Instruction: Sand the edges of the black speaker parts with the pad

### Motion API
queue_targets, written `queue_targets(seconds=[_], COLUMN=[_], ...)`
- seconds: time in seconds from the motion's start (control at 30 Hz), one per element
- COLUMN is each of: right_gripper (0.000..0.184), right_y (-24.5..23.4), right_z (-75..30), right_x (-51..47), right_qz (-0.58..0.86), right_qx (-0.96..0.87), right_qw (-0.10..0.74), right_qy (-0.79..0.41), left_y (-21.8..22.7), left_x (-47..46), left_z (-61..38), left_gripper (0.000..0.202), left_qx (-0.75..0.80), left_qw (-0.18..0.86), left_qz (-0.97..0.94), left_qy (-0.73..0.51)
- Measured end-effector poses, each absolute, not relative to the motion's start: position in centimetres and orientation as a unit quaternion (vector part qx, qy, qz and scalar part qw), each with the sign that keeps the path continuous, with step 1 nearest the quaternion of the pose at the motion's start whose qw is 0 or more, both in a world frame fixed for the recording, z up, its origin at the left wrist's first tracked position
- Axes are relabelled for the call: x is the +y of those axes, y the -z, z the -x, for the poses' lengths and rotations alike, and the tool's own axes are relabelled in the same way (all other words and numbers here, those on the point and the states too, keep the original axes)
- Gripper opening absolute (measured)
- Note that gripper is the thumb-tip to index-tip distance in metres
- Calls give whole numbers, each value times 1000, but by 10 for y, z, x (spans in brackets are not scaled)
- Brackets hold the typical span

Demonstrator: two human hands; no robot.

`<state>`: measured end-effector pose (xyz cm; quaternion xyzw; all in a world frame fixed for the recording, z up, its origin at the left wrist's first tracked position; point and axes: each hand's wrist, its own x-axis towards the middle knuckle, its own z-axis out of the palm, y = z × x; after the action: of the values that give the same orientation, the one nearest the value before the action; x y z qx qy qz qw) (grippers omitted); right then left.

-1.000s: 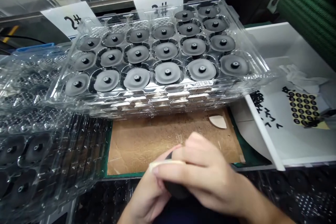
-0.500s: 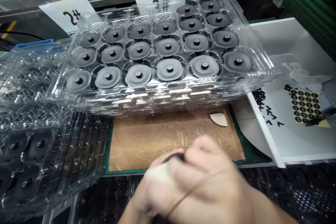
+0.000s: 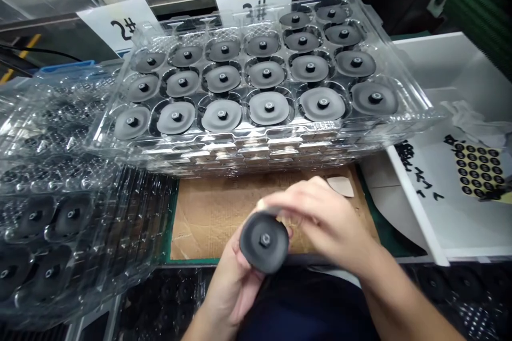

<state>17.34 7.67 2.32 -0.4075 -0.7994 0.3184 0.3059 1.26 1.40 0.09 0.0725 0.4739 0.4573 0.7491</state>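
A dark grey, rounded disc-shaped part [image 3: 264, 250] with a small central stub faces me at the lower middle. My left hand [image 3: 234, 282] grips it from the left and below. At its upper right edge, the fingers of my right hand [image 3: 326, 216] are closed on the rim; the thumb is partly hidden. Both hands are over the near edge of a cardboard sheet [image 3: 212, 218]. Beyond them, a clear plastic tray [image 3: 418, 104] on a stack holds several similar parts, stubs up, in its pockets.
More clear trays [image 3: 136, 224] are stacked at left, some with parts. A small pale piece [image 3: 341, 186] lies on the cardboard. The white bin [image 3: 424, 224] at right contains a sheet of round black stickers [image 3: 478, 168] and small black bits. Paper signs [image 3: 116, 24] stand behind.
My hands have moved apart from a tight, blurred overlap. The disc part, mostly covered before, now shows its stub side. My view has shifted slightly left.
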Motion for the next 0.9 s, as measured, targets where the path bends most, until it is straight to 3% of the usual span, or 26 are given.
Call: queue_targets(seconds=[0.07, 0.17, 0.33, 0.47, 0.6, 0.67, 0.8, 0.9], right_gripper=[25, 25, 23, 26, 27, 25, 24, 28], right_y=[4, 47, 83, 45, -18, -36, -48, -49], right_z=[-179, -177, -170, -174, -158, -148, -139, -135], right_x=[72, 48, 20, 43, 56, 53, 49, 51], right_qz=[521, 554, 555, 582, 528, 456, 382, 412], right_qx=[-756, -741, -715, -672, -671, -727, -793, -792], right_qw=[250, 201, 194, 252, 384, 383, 289, 339], right_qy=[-306, -323, -379, -382, -351, -342, -377, -297], left_y=[3, 8, 11, 10, 10, 8, 1, -7], left_x=[21, 24, 22, 23, 19, 17, 15, 14], left_z=[-8, -3, -2, -6, -10, -8, -4, -7], left_gripper=[54, 40, 54, 57, 59, 58, 46, 42], left_qx=[422, 412, 408, 412, 438, 454, 463, 441], left_qw=[767, 757, 752, 749, 733, 733, 718, 747], left_qz=[-39, -9, -21, -39, -63, -58, -60, -66], left_qy=[-481, -508, -517, -517, -517, -504, -517, -494])
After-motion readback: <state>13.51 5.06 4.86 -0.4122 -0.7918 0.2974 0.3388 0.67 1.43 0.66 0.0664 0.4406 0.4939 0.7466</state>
